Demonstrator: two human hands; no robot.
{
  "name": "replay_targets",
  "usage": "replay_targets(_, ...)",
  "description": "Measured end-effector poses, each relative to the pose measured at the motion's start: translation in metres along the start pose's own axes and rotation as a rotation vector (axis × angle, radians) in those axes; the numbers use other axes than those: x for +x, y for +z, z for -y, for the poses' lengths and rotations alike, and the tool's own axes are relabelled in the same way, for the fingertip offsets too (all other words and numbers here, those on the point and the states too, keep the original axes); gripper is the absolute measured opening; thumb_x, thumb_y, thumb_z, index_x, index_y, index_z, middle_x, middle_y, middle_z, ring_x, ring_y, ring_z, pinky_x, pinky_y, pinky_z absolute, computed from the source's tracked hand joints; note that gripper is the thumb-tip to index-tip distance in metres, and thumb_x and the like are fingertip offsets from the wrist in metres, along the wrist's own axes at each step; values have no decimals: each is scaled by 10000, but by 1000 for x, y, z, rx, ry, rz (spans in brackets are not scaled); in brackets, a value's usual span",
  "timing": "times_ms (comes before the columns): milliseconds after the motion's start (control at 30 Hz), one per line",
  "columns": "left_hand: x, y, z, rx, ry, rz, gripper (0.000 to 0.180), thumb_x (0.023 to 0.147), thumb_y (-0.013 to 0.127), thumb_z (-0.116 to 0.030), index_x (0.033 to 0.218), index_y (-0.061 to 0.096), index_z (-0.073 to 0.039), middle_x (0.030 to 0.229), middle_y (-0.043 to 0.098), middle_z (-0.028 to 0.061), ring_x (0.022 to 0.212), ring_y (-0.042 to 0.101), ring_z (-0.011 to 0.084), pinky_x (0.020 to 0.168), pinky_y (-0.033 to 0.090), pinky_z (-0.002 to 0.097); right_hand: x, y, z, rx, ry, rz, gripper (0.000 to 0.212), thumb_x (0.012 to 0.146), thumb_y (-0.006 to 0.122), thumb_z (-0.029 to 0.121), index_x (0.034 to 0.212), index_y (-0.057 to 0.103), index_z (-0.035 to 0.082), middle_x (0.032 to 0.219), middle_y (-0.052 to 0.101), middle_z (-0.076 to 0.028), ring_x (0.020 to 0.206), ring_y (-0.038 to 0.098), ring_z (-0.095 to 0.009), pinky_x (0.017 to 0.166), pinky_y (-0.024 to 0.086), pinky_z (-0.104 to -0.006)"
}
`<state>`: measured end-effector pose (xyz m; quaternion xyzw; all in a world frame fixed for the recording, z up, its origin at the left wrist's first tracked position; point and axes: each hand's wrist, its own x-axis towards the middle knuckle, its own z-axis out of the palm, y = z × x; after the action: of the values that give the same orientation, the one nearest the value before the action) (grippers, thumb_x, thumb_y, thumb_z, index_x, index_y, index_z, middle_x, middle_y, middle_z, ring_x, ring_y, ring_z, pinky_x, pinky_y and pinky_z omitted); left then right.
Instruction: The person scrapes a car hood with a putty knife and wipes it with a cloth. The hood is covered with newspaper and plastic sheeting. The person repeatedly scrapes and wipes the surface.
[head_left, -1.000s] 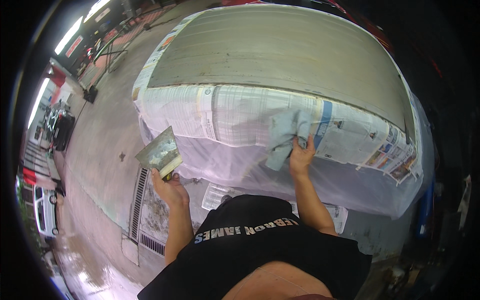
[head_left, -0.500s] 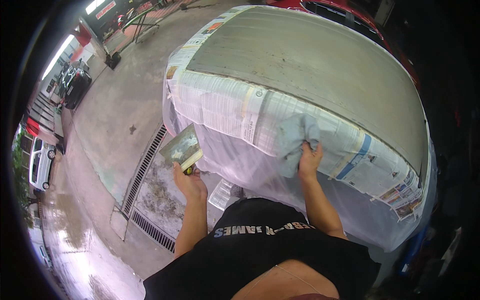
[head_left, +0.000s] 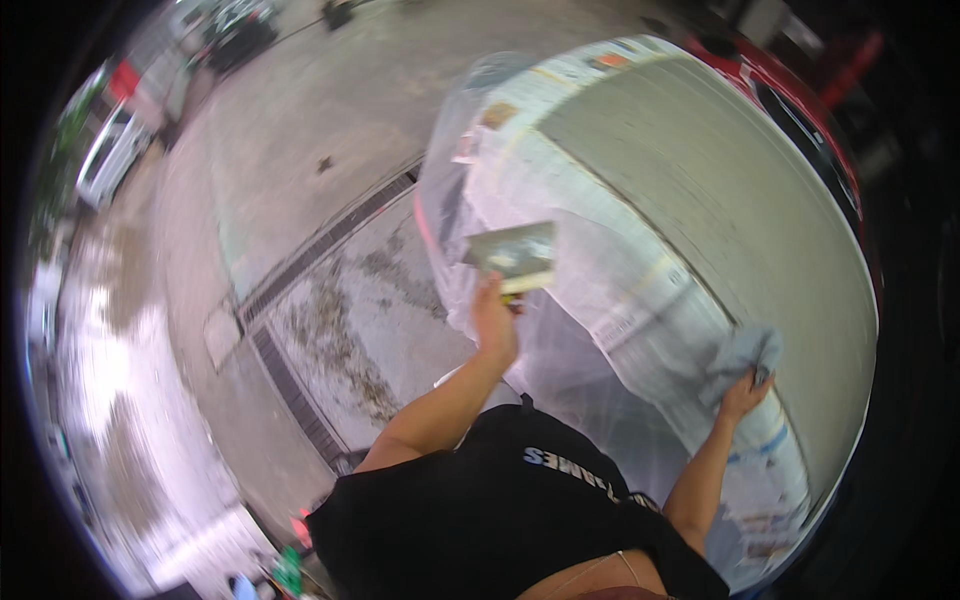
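Note:
My left hand (head_left: pixel 497 325) is closed on a wide flat scraper (head_left: pixel 515 252), a grey smeared plate with a pale yellowish edge. Something small in yellow and black shows beside my fingers, too blurred to name. My right hand (head_left: pixel 742 397) grips a bunched grey-blue cloth (head_left: pixel 748 355). The cloth is over the newspaper masking (head_left: pixel 640 270) along the near side of a large dull grey-green panel (head_left: pixel 700 160); whether it touches cannot be made out. Behind and below the scraper hangs clear plastic sheeting (head_left: pixel 560 370), taped under the paper.
A slotted floor drain (head_left: pixel 330 235) runs across the concrete floor (head_left: pixel 300 130) on my left. Beyond the panel stands a red car (head_left: pixel 800 120). A white vehicle (head_left: pixel 115 160) and a dark car (head_left: pixel 238 35) are farther off. Green and blue items (head_left: pixel 287 570) lie at lower left.
My view has turned left, so the panel now sits farther right. Both hands appear farther right in view, still holding the scraper and the cloth. The cloth is nearer the panel's edge.

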<state>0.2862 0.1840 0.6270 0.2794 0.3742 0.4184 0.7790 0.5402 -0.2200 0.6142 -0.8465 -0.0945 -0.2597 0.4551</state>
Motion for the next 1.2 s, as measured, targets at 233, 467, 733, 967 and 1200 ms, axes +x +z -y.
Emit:
replay_targets(233, -10, 1, 50, 18, -144, 138, 289, 1049, 578, -324, 1162, 633, -64, 903, 644, 7, 752, 580, 80, 582, 441, 238, -6, 33, 2, -690, -90, 68, 554, 893, 522, 134, 1447, 542, 118, 1489, 392, -358, 1328, 441, -524, 1111, 376, -570)
replay_targets(467, -11, 29, 44, 83, -209, 242, 294, 1037, 592, -298, 1164, 614, -34, 906, 656, 31, 782, 580, 89, 626, 452, 253, -19, 50, 34, -948, -292, -1, 809, 949, 590, 554, 1507, 415, -5, 1547, 337, -342, 1407, 379, -488, 1166, 326, -541)
replay_targets(733, 63, 60, 2, -5, -71, 145, 265, 1030, 577, -253, 1211, 562, -60, 1004, 654, 47, 777, 598, 114, 645, 445, 273, -21, 76, 40, -757, -184, -78, 654, 894, 692, 261, 1467, 458, 49, 1488, 441, -264, 1346, 427, -466, 1102, 343, -563)
replay_targets(967, 90, 144, 38, 83, 147, 191, 445, 1063, 515, -295, 1405, 445, -19, 1051, 625, 96, 819, 578, 165, 645, 428, 293, -27, 58, 22, -689, -157, -73, 759, 726, 597, -69, 1446, 527, 161, 1458, 463, -222, 1269, 469, -429, 1055, 384, -535)
replay_targets(1200, 96, 211, 132, 579, 714, 328, 559, 1090, 445, -308, 1412, 368, 142, 1301, 456, 315, 1087, 527, 371, 932, 432, 443, -14, 23, 50, -252, -134, -143, 685, 736, 572, -132, 1392, 547, 63, 1403, 499, -260, 1299, 478, -456, 1091, 406, -480)
